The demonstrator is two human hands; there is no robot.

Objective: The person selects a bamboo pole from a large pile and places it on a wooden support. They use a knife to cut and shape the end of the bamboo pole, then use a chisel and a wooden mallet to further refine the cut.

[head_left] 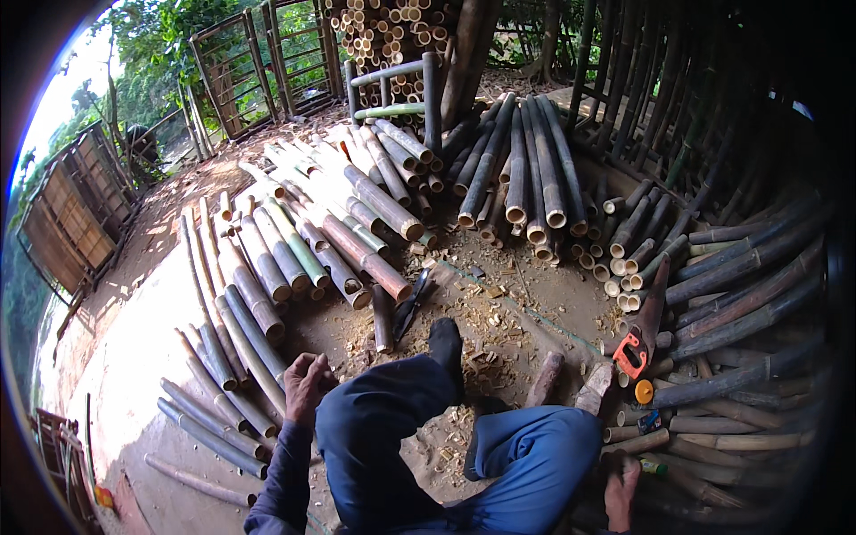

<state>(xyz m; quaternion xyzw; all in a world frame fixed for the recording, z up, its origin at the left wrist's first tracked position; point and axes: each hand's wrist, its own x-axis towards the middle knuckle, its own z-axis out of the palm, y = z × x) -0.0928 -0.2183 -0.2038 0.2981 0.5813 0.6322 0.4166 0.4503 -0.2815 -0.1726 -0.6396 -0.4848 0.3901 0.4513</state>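
In the head view, the saw [650, 312] with its orange handle lies against the dark bamboo stack [747, 259] and serves as the mark for everything else. Well to its left, the left hand [306, 385] is raised beside the left knee [366, 406], nearest the rows of bamboo lengths [256, 294]; its fingers are curled in, but I cannot tell whether its grip is pinching something small. Below the saw, near the lower edge, the right hand [621, 490] hangs in shade with bent fingers close to a green-capped thing [654, 466] — its grip is too dim to judge. The bamboo lengths spread across the ground to the saw's left, and a fan of longer poles [516, 174] lies up and to the left of it, their open ends facing the person. Just below the saw are an orange round thing [644, 391] and, to the left, a wooden block [595, 389]. Farther left of the saw, chips [481, 348] litter the ground near a short dark piece [382, 321]. As for progress, the clean ends and the chips suggest that much cutting is done; the saw lies out of use, and no bamboo is clearly in either hand — whether any poles remain to be cut, I cannot tell.
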